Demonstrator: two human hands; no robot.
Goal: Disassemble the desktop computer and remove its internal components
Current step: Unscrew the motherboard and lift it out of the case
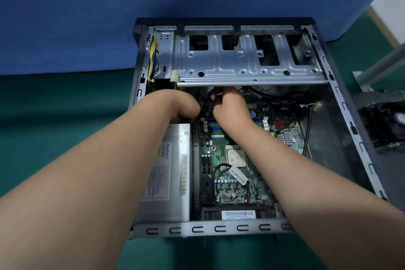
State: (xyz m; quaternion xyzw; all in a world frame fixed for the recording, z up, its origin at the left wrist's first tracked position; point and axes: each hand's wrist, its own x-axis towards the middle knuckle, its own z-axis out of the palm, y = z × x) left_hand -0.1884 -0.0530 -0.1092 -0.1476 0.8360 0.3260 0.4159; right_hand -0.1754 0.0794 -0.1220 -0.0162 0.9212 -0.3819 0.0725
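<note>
Two hands inside my open grey metal computer case: right hand pinches black cable at 12 o'clock; left hand's fingers hidden, can't tell.

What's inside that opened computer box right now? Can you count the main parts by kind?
Power supply: 1
Motherboard: 1
Processor chip: 1
Drive cage: 1
Yellow wire bundle: 1
Hands reaching in: 2, left hand, right hand
Total: 7

The case itself is not counted.
</note>
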